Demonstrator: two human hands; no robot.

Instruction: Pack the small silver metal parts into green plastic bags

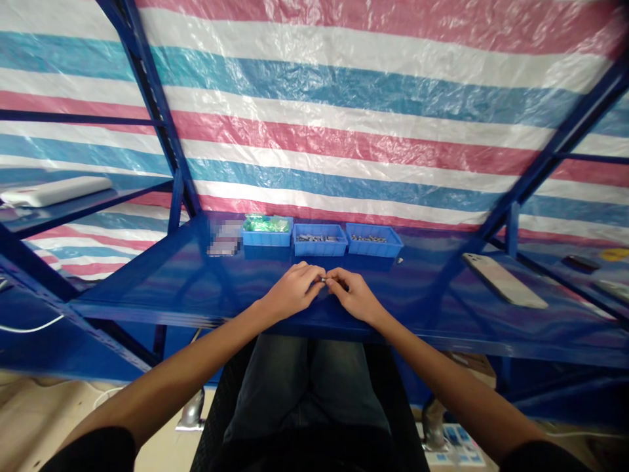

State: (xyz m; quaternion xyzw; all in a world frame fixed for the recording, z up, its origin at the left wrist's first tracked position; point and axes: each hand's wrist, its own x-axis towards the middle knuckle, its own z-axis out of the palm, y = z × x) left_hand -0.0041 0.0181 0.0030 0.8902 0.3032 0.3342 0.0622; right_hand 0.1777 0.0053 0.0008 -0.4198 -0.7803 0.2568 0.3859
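Observation:
My left hand [293,290] and my right hand [354,295] meet over the front of the blue metal shelf [147,282]. Both are closed in a pinch, fingertips touching, on a small silvery metal part [324,279] held between them. Behind the hands stand three small blue trays: the left tray [267,232] holds green bits, the middle tray [320,240] and the right tray [374,240] hold several small dark metal pieces.
A white phone [504,280] lies face down on the shelf at the right. A dark device [580,263] lies further right. A white flat object [54,191] rests on the left side shelf. A striped tarpaulin [344,118] hangs behind. Blue uprights [152,105] frame the bay.

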